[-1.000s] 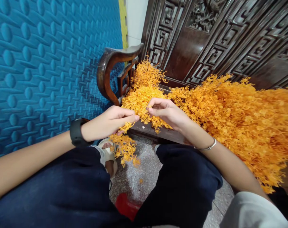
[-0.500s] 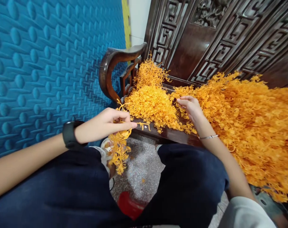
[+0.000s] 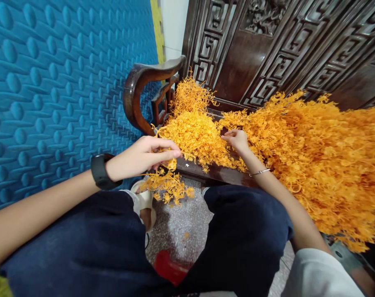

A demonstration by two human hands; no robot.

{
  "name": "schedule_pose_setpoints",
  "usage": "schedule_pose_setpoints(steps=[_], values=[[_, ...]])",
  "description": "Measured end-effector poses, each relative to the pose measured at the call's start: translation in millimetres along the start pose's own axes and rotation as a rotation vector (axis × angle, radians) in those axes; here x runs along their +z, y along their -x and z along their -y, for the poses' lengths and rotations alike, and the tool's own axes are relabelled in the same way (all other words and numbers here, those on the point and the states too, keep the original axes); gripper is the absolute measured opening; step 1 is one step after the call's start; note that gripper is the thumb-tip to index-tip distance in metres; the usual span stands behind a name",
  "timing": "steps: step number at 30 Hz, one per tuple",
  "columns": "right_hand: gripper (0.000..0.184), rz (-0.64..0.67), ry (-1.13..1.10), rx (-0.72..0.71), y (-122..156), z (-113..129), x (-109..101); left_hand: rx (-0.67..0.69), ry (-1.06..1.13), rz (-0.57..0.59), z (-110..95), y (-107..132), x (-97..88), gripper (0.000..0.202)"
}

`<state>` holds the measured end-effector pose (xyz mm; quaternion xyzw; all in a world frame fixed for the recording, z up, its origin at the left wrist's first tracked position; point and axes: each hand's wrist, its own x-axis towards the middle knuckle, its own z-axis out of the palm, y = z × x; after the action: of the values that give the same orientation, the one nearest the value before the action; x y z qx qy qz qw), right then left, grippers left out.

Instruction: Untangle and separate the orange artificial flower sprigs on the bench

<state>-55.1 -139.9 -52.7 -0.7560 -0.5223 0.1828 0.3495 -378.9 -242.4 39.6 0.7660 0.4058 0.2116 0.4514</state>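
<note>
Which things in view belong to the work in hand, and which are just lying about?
Seemingly in use:
- left hand, holding a dangling orange cluster
- right hand, between the two piles
- smaller orange pile
- larger orange pile
- wooden bench, under the smaller pile

Seemingly just there:
- blue mat
- red object on the floor, partly hidden

The head camera looks forward and down from close above the lap.

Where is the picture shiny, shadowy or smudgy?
Head view: pale glare on the carved wooden backrest; head view: darker shadow on the blue foam mat beside the curved wooden armrest; head view: the larger pile of frilly orange pieces looks soft and smeared toward the right edge.
</note>
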Motion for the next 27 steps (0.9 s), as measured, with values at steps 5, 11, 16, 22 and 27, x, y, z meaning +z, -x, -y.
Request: schedule_pose_setpoints(steps=[5,11,16,22,27], values=[[0.007,0.059,-0.274,-0.294,37.7,46.8,-15.5,-0.026,0.063,0.028,0.7,-4.3,1.8,0.027],[0.018,0.56,-0.493,-0.786,120.4,116.5,-50.0,-0.051,0.19,0.064,0.1,-8.1,3.4,0.018],[0.019,0.694,-0.186,-1.227,145.6,128.9,-43.8,-0.031,0.323,-0.015,3.5,-10.0,3.8,0.016],[0.018,0.41,0.132,-1.42,144.7,120.0,-10.3,-0.025,0.321,-0.035,2.4,-9.0,2.5,0.016],[0.011,0.453,-0.213,-1.296,143.5,120.8,-8.5,-0.02,0.277,-0.029,2.7,-6.2,-1.0,0.025]])
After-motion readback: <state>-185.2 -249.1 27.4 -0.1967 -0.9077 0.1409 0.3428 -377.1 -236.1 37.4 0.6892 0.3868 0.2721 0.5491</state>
